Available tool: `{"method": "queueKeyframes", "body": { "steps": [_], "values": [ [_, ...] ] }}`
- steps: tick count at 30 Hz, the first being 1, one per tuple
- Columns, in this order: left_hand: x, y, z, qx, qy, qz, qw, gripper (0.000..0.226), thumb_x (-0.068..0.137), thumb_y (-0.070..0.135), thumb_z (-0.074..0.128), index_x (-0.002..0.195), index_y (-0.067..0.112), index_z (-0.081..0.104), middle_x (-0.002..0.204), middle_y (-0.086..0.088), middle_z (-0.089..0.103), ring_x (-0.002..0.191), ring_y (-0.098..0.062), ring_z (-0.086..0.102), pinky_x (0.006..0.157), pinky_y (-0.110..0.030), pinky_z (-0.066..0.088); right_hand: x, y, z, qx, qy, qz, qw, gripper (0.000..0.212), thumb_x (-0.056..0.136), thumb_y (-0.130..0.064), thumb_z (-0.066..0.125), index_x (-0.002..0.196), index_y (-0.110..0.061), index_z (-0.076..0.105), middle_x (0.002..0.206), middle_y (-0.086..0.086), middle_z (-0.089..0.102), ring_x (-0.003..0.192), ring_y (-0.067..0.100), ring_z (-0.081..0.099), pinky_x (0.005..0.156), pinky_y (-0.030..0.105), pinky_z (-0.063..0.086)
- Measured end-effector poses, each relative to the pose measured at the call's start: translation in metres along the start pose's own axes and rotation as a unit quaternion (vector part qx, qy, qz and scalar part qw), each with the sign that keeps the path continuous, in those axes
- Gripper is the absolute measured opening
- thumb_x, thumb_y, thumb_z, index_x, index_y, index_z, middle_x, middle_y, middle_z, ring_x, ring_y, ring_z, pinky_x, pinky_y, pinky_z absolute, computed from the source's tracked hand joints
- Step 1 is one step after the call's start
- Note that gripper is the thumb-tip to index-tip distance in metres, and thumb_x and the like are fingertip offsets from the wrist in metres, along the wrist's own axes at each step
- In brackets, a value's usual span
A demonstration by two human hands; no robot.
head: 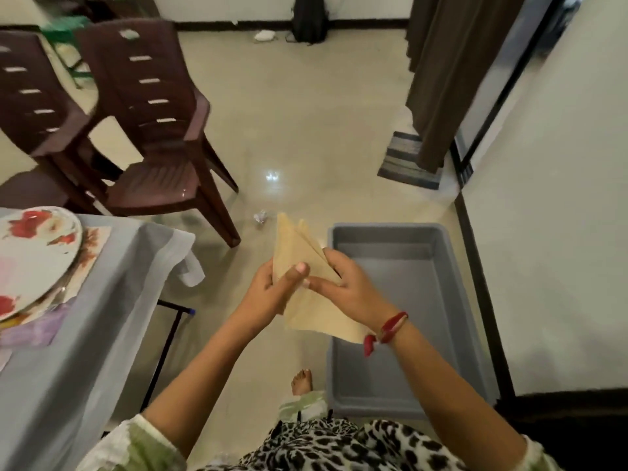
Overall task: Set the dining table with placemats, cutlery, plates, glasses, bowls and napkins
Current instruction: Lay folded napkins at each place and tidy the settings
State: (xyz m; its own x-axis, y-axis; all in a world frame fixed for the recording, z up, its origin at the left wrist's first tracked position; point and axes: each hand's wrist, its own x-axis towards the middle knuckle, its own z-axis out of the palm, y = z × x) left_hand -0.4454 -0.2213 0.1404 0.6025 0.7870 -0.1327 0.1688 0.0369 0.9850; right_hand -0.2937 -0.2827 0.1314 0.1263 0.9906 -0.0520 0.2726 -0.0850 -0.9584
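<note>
Both hands hold a beige folded napkin (302, 263) in the air above the floor, just left of a grey tub. My left hand (275, 287) pinches its left side with the thumb on top. My right hand (346, 283) grips its right edge and lower flap. The napkin's pointed top stands up, and its lower corner hangs under my right wrist. On the table (85, 334) at the left lies a white plate with red flowers (30, 260) on a patterned placemat (91, 253).
An empty grey plastic tub (407, 317) sits on the floor at the right, close to the wall. Two dark brown plastic chairs (149, 130) stand beyond the table. A striped doormat (407, 161), a curtain and a crumpled scrap of paper (261, 217) are on the tiled floor.
</note>
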Motion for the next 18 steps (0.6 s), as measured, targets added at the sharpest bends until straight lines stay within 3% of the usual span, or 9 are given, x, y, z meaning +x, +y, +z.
{"method": "queueKeyframes", "body": {
  "steps": [2,4,6,8,10,14,16,18],
  "values": [
    [-0.020,0.009,-0.011,0.008,0.032,0.000,0.999,0.066,0.068,0.063,0.067,0.109,0.012,0.060,0.096,-0.002,0.072,0.087,-0.017,0.071,0.066,-0.022,0.054,0.003,-0.019,0.013,-0.001,-0.026,-0.025,0.999,0.031,0.086,-0.029,0.066,0.106,-0.008,0.055,0.098,0.007,0.060,0.090,0.022,0.060,0.075,0.028,0.052],
    [-0.042,0.013,-0.026,-0.004,0.105,-0.004,0.994,0.049,0.081,0.047,0.065,0.109,0.007,0.061,0.096,-0.006,0.072,0.085,-0.020,0.071,0.064,-0.022,0.054,0.005,-0.036,0.030,0.006,-0.039,-0.039,0.998,0.034,0.084,-0.024,0.070,0.112,-0.021,0.050,0.098,-0.008,0.056,0.089,0.011,0.058,0.071,0.014,0.048],
    [-0.065,0.016,-0.044,-0.039,0.205,-0.026,0.978,0.023,0.092,0.031,0.062,0.103,0.011,0.063,0.092,-0.004,0.073,0.083,-0.020,0.072,0.060,-0.025,0.056,0.006,-0.047,0.054,0.004,-0.027,-0.047,0.999,0.045,0.080,-0.025,0.074,0.115,-0.034,0.047,0.099,-0.017,0.051,0.090,0.006,0.057,0.072,0.015,0.047],
    [-0.088,0.015,-0.061,-0.077,0.296,-0.047,0.951,0.012,0.094,0.025,0.057,0.096,0.015,0.063,0.080,0.002,0.073,0.072,-0.015,0.071,0.050,-0.021,0.052,0.007,-0.058,0.078,0.003,-0.036,-0.074,0.997,0.041,0.078,-0.024,0.075,0.104,-0.040,0.048,0.098,-0.015,0.053,0.087,0.004,0.057,0.069,0.012,0.045],
    [-0.110,0.012,-0.077,-0.103,0.356,-0.056,0.927,0.011,0.095,0.023,0.056,0.096,0.015,0.063,0.072,0.006,0.073,0.064,-0.010,0.069,0.045,-0.018,0.047,0.008,-0.069,0.102,0.000,-0.074,-0.089,0.993,0.030,0.079,-0.022,0.075,0.097,-0.034,0.055,0.095,-0.012,0.058,0.084,0.002,0.056,0.066,0.010,0.044],
    [-0.146,0.003,-0.105,-0.140,0.430,-0.085,0.888,0.017,0.094,0.029,0.058,0.102,0.014,0.064,0.083,0.000,0.075,0.072,-0.014,0.071,0.052,-0.024,0.050,0.011,-0.083,0.148,-0.064,-0.078,-0.143,0.985,0.027,0.079,-0.026,0.075,0.101,-0.024,0.060,0.101,-0.008,0.059,0.085,0.003,0.056,0.069,0.015,0.047],
    [-0.158,-0.003,-0.122,-0.168,0.468,-0.092,0.863,0.016,0.094,0.027,0.058,0.099,0.013,0.063,0.088,-0.006,0.073,0.075,-0.020,0.070,0.059,-0.029,0.051,0.014,-0.092,0.169,-0.156,-0.068,-0.266,0.949,0.037,0.078,-0.035,0.074,0.108,-0.021,0.058,0.110,-0.003,0.054,0.093,0.008,0.054,0.075,0.012,0.045],
    [-0.169,-0.009,-0.140,-0.197,0.499,-0.097,0.839,0.018,0.094,0.026,0.058,0.100,0.009,0.063,0.089,-0.012,0.070,0.079,-0.028,0.065,0.068,-0.038,0.049,0.015,-0.100,0.189,-0.218,-0.141,-0.380,0.888,0.048,0.076,-0.049,0.068,0.113,-0.021,0.057,0.116,0.000,0.052,0.103,0.015,0.052,0.083,0.020,0.046]
  ]
}}
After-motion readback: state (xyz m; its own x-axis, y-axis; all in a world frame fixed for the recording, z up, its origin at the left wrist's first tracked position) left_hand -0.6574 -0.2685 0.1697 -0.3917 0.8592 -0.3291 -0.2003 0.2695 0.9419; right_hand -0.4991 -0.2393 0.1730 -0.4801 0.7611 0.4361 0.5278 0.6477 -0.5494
